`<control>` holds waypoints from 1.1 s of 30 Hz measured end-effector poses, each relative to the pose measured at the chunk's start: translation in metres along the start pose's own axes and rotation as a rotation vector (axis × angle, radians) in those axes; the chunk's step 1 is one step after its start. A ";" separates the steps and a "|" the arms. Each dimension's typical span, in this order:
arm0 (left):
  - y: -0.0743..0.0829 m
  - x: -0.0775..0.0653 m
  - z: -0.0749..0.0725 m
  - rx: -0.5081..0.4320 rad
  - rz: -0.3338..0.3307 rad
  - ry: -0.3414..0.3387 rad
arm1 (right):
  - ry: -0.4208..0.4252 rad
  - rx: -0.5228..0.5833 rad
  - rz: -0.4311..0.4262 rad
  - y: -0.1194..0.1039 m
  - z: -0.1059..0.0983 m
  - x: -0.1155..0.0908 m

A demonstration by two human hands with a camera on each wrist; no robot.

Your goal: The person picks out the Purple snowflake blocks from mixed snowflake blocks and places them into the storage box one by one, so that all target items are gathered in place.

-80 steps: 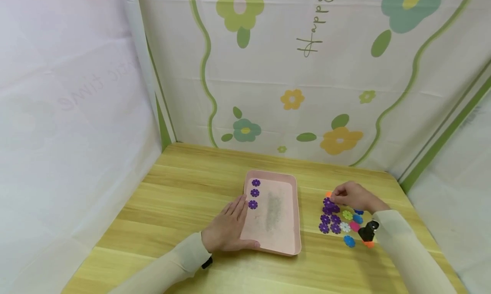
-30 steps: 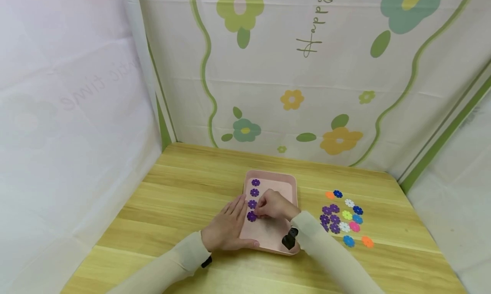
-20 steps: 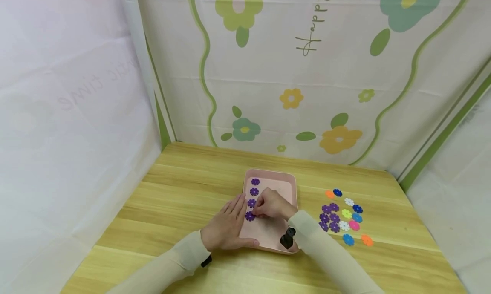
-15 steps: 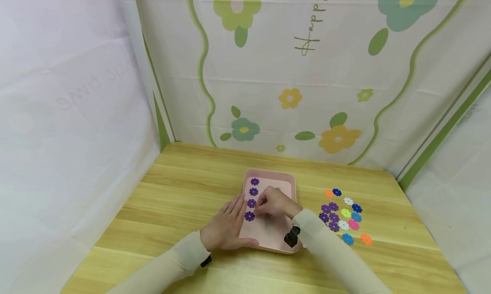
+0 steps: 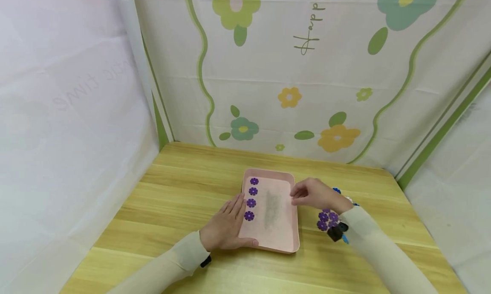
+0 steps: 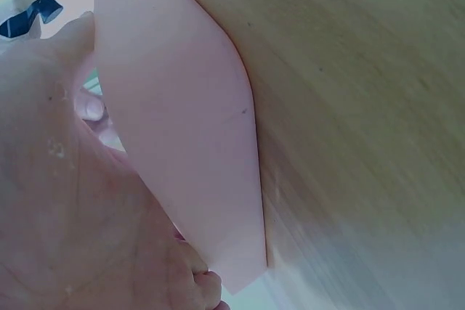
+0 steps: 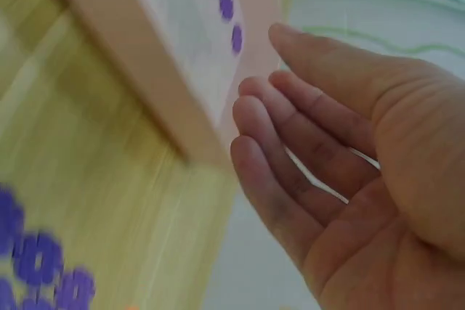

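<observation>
A shallow pink tray (image 5: 281, 243) lies on the wooden table. Down its left side runs a column of several purple flower-shaped discs (image 5: 251, 203). My left hand (image 5: 224, 228) rests along the tray's left rim and near corner, fingers straight and thumb out along the front edge. Over the tray's right rim hovers my right hand (image 5: 316, 195). In the right wrist view its fingers (image 7: 272, 186) are loosely bent and hold nothing. Further right on the table sits a cluster of purple flower discs (image 5: 327, 219), partly hidden by the right wrist.
Blue flower discs (image 5: 336, 191) and a white one show around the right forearm, which covers the others. A white patterned curtain (image 5: 268, 72) encloses the back and sides of the table (image 5: 184, 179). Small black cameras sit on both wrists.
My right hand picked a purple disc from the cluster, set it fourth in the tray's column, let go and has moved right to the tray's far rim. The left hand stayed put.
</observation>
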State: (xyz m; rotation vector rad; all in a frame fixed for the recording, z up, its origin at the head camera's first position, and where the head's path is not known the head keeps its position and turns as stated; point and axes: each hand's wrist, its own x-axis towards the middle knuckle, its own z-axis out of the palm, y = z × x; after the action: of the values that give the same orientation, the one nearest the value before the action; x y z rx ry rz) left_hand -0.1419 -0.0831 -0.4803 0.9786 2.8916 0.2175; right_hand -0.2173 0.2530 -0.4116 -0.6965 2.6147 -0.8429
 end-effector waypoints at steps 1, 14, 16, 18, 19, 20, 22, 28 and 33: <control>-0.001 0.000 0.001 0.001 0.005 0.010 | 0.008 -0.009 -0.002 0.008 -0.004 -0.005; -0.001 -0.002 -0.002 0.011 0.004 0.000 | 0.085 -0.225 0.094 0.092 -0.032 -0.061; 0.001 -0.003 -0.006 0.005 0.006 -0.007 | 0.085 -0.238 0.099 0.102 -0.030 -0.065; 0.002 -0.004 -0.010 -0.002 0.005 -0.019 | 0.087 -0.246 0.098 0.110 -0.028 -0.067; 0.003 -0.004 -0.012 -0.007 0.003 -0.022 | 0.089 -0.249 0.101 0.113 -0.026 -0.068; 0.004 -0.004 -0.014 -0.010 0.001 -0.028 | 0.090 -0.250 0.101 0.116 -0.024 -0.069; 0.005 -0.005 -0.016 -0.014 -0.007 -0.041 | 0.091 -0.247 0.108 0.121 -0.021 -0.069; 0.007 -0.004 -0.017 -0.015 -0.009 -0.042 | 0.090 -0.218 0.135 0.126 -0.013 -0.067; 0.007 -0.003 -0.014 -0.001 0.005 -0.031 | 0.079 -0.219 0.126 0.128 -0.013 -0.063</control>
State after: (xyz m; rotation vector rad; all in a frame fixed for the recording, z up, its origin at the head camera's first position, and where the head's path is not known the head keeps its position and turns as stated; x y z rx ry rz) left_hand -0.1371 -0.0813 -0.4649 0.9801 2.8610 0.2022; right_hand -0.2159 0.3833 -0.4712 -0.5555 2.8164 -0.5640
